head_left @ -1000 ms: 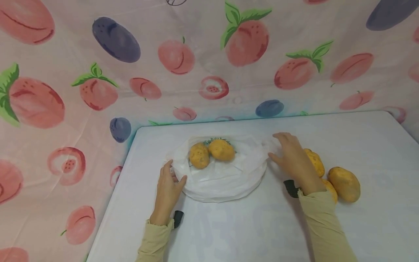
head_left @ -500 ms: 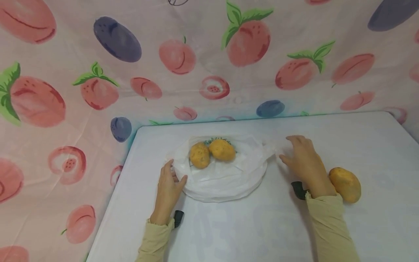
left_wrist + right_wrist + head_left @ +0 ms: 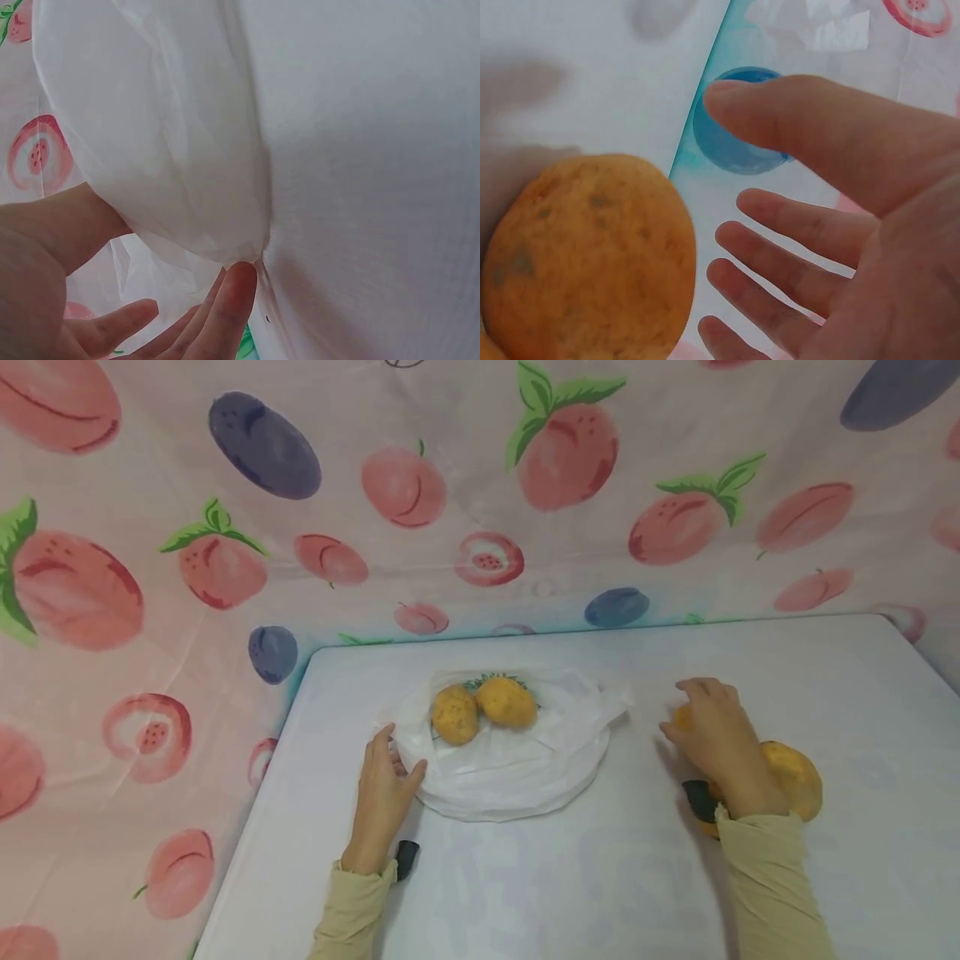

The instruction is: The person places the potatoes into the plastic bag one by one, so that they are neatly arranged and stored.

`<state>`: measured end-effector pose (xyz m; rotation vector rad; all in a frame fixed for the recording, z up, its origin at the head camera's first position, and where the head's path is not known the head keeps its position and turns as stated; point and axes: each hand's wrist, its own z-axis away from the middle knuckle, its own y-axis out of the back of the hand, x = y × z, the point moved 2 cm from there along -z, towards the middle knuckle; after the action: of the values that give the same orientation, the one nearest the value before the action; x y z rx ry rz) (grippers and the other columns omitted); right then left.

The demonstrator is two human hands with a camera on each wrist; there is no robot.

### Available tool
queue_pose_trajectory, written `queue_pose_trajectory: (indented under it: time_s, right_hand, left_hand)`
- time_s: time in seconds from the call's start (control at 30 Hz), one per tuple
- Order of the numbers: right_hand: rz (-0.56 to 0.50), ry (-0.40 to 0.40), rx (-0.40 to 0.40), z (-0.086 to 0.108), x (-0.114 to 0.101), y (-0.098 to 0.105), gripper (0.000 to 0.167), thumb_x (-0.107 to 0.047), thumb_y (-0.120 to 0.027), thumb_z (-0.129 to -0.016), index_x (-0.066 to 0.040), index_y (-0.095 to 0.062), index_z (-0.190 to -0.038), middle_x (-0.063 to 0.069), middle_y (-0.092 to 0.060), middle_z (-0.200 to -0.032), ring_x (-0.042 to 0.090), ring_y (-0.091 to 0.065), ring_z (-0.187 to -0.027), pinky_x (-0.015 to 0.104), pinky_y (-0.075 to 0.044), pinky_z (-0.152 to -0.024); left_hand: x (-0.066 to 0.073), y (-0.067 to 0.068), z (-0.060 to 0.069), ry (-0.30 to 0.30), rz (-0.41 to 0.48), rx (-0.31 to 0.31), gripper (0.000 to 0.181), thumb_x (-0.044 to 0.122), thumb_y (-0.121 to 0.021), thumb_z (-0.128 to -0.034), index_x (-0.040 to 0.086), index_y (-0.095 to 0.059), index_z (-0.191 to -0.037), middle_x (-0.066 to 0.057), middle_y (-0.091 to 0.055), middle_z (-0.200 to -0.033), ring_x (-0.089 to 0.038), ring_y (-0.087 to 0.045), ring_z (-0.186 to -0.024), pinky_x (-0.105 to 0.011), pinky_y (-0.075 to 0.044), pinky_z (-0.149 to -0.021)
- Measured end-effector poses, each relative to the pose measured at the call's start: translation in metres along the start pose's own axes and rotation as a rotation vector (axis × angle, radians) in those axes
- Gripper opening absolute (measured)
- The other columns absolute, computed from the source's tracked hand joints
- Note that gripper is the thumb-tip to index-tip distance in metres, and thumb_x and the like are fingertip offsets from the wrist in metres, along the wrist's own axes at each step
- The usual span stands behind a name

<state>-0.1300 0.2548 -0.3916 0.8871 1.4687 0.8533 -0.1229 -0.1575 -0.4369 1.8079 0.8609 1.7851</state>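
Note:
Two yellow potatoes (image 3: 507, 702) lie side by side on a flattened white plastic bag (image 3: 510, 781), which has some green print near its far edge. At the bag's left side is my left hand (image 3: 381, 797), fingers loosely extended and touching the plastic; in the left wrist view part of this hand is hidden behind the bag (image 3: 180, 142). My right hand (image 3: 723, 743) hovers over more potatoes at the right, thumb and fingers spread with nothing in them. A large potato (image 3: 592, 262) sits beside that hand in the right wrist view. Hand and wrist partly cover these potatoes (image 3: 798, 781).
Everything lies on a white table (image 3: 540, 893). Behind and to the left hangs a fruit-printed cloth (image 3: 337, 460). Dark wrist-camera pieces (image 3: 701, 800) show at both wrists.
My right hand has drawn away from the bag's right corner, moving right and slightly nearer, over the potatoes. The bag's right corner now lies free. My left hand has stayed in place.

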Motion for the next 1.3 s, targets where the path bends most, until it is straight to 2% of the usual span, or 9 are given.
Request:
queue_pose_trajectory:
  time_s: [0.43,0.67,1.03,1.3]
  right_hand:
    - [0.002,-0.104,-0.062,0.004,0.011,0.001,0.059,-0.017,-0.064,-0.088,0.015,-0.045,-0.133,0.039,-0.037,-0.135,0.055,-0.032,-0.119,0.07,-0.036,-0.095]
    - [-0.011,-0.135,-0.086,0.006,0.014,0.001,0.057,-0.017,-0.063,-0.088,0.015,-0.045,-0.132,0.04,-0.039,-0.132,0.053,-0.037,-0.111,0.066,-0.041,-0.088]
    - [-0.038,-0.15,-0.065,0.004,0.014,0.002,0.055,-0.012,-0.066,-0.085,0.019,-0.047,-0.127,0.042,-0.04,-0.128,0.054,-0.042,-0.106,0.067,-0.04,-0.089]
    - [-0.048,-0.196,-0.11,0.001,0.015,0.003,0.057,-0.012,-0.066,-0.087,0.02,-0.046,-0.13,0.044,-0.038,-0.13,0.055,-0.042,-0.107,0.068,-0.04,-0.093]
  left_hand:
    - [-0.003,-0.002,-0.002,-0.003,0.009,0.003,0.075,0.01,-0.074,-0.0886,0.0,-0.031,-0.149,-0.023,-0.048,-0.132,-0.032,-0.062,-0.103,-0.042,-0.057,-0.085]
    - [-0.003,-0.003,-0.002,0.005,-0.002,0.003,0.075,0.01,-0.074,-0.0885,0.0,-0.031,-0.149,-0.023,-0.048,-0.131,-0.032,-0.062,-0.103,-0.042,-0.057,-0.084]
    - [-0.002,-0.002,-0.001,0.005,-0.008,0.009,0.075,0.01,-0.074,-0.0885,0.0,-0.031,-0.149,-0.023,-0.048,-0.132,-0.032,-0.062,-0.103,-0.042,-0.057,-0.085]
    - [-0.002,-0.002,-0.001,-0.007,-0.008,0.015,0.074,0.01,-0.074,-0.0882,0.0,-0.032,-0.148,-0.023,-0.048,-0.132,-0.032,-0.063,-0.103,-0.042,-0.057,-0.085]
